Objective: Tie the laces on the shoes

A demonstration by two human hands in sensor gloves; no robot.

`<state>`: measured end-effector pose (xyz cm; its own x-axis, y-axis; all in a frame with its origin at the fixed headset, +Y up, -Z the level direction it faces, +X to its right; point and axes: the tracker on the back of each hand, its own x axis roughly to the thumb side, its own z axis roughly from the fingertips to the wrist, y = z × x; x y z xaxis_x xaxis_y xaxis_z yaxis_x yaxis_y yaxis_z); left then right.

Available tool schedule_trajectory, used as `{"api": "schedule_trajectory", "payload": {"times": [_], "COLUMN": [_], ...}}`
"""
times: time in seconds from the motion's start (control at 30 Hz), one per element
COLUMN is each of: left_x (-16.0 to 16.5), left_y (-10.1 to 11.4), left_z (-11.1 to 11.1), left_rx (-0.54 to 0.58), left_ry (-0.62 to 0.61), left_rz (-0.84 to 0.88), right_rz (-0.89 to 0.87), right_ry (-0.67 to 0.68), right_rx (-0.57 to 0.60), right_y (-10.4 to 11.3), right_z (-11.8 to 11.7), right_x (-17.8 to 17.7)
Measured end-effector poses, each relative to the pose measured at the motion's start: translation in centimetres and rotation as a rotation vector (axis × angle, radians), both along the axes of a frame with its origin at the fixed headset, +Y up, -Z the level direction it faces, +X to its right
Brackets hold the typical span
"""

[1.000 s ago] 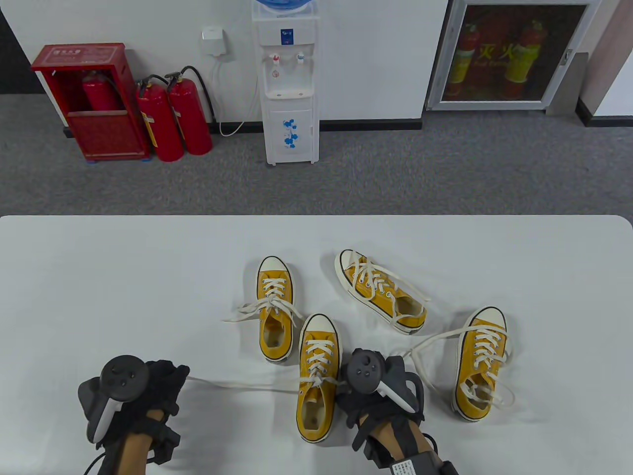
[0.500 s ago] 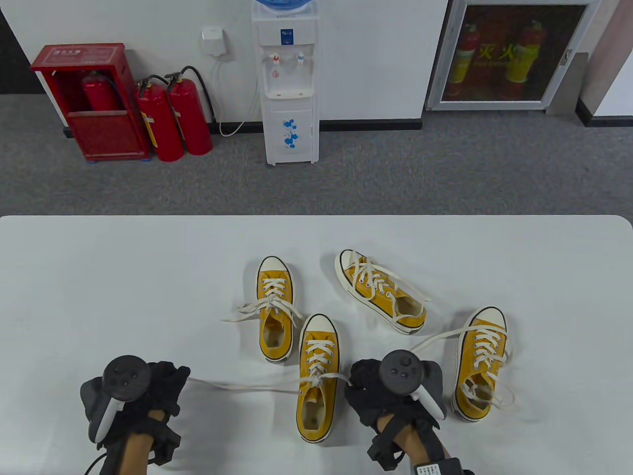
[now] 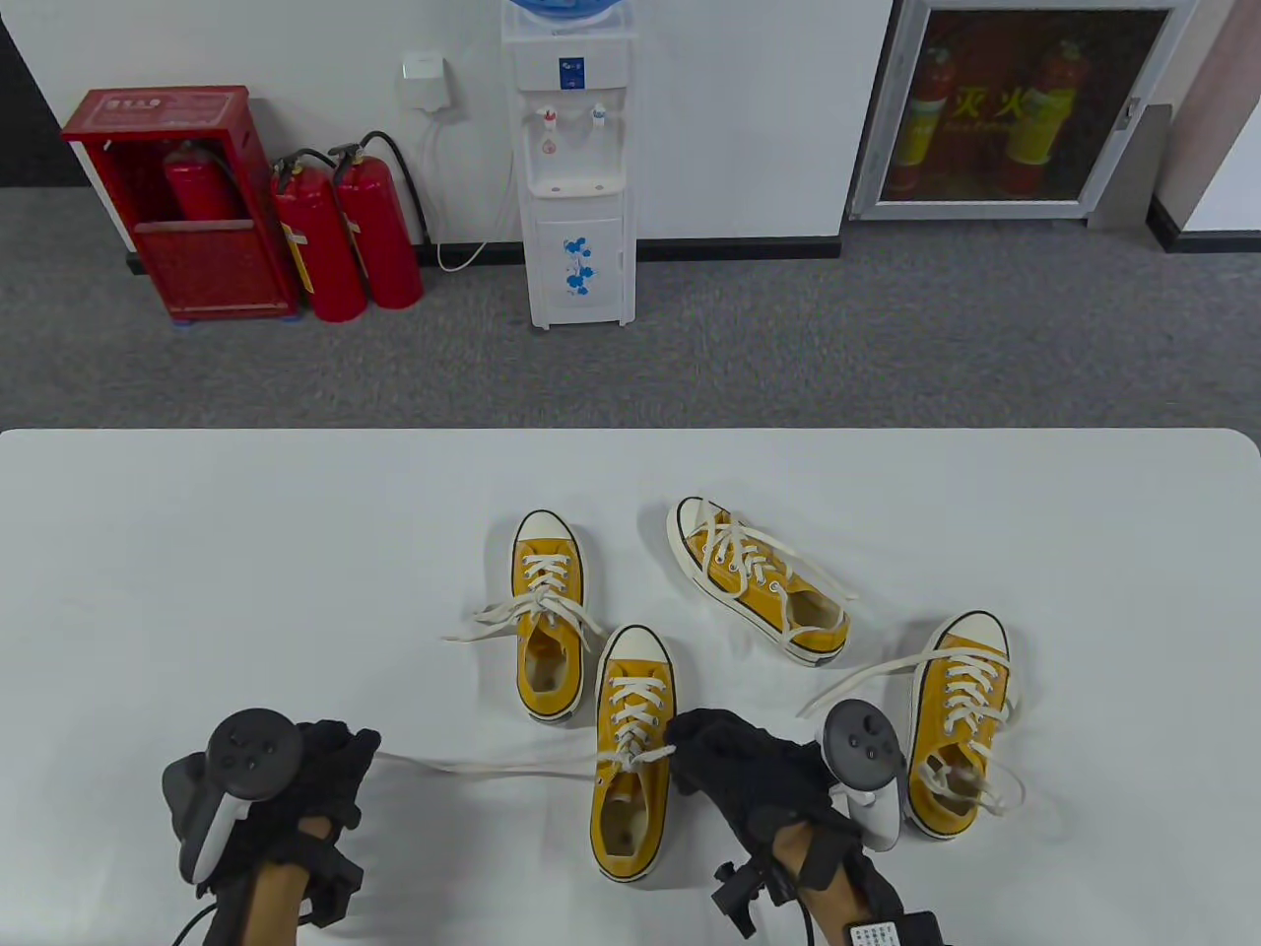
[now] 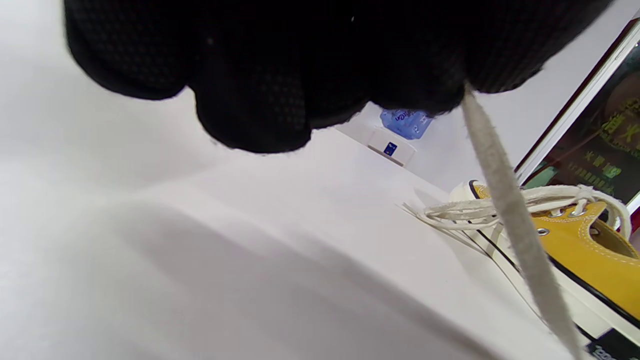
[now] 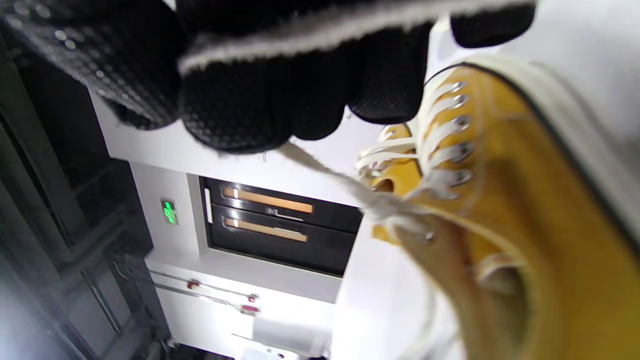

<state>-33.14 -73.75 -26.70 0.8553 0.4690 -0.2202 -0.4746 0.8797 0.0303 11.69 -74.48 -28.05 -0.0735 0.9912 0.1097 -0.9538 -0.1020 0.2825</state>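
Table view: my left hand (image 3: 296, 788) sits at the near left of the table (image 3: 197, 552), fingers curled round the end of one lace (image 3: 473, 765) that runs taut to the nearest yellow shoe (image 3: 630, 754), much as it did a second ago. My right hand (image 3: 749, 778) has rolled over since then, its tracker (image 3: 865, 754) swung out toward the rightmost shoe (image 3: 961, 719), and its fingers pinch the other lace end (image 3: 655, 757) just beside the shoe's eyelets. Two more yellow shoes lie farther back, laces loose. Behind the table, the glass cabinet (image 3: 1015, 108) shows yellow characters, too blurred for me to read. Left wrist view: my curled fingers (image 4: 260, 100) grip the lace (image 4: 505, 200), which slants down across a yellow shoe (image 4: 585, 255). Right wrist view: my fingers (image 5: 240, 105) clamp the lace end (image 5: 325, 172), drawn tight from the shoe's knot (image 5: 385, 207).
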Motion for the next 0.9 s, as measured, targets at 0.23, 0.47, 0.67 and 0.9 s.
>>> {"api": "schedule_trajectory", "payload": {"times": [0.23, 0.47, 0.67, 0.9], "left_x": [0.1, 0.8, 1.1, 1.9], "left_y": [0.7, 1.3, 1.3, 1.2], "left_z": [0.2, 0.4, 0.3, 0.2], "left_rx": [0.030, 0.063, 0.071, 0.086], "left_ry": [-0.020, -0.054, -0.076, -0.119], "left_rz": [0.008, 0.008, 0.038, 0.175], "right_rz": [-0.102, -0.225, -0.309, -0.148], "right_ry": [0.024, 0.204, 0.242, 0.133], "right_rx": [-0.056, -0.159, -0.150, -0.057], "right_y": [0.1, 0.2, -0.6, -0.1], "right_z": [-1.0, -2.0, -2.1, -1.9], "right_x": [-1.4, -3.0, -4.5, -4.3]}}
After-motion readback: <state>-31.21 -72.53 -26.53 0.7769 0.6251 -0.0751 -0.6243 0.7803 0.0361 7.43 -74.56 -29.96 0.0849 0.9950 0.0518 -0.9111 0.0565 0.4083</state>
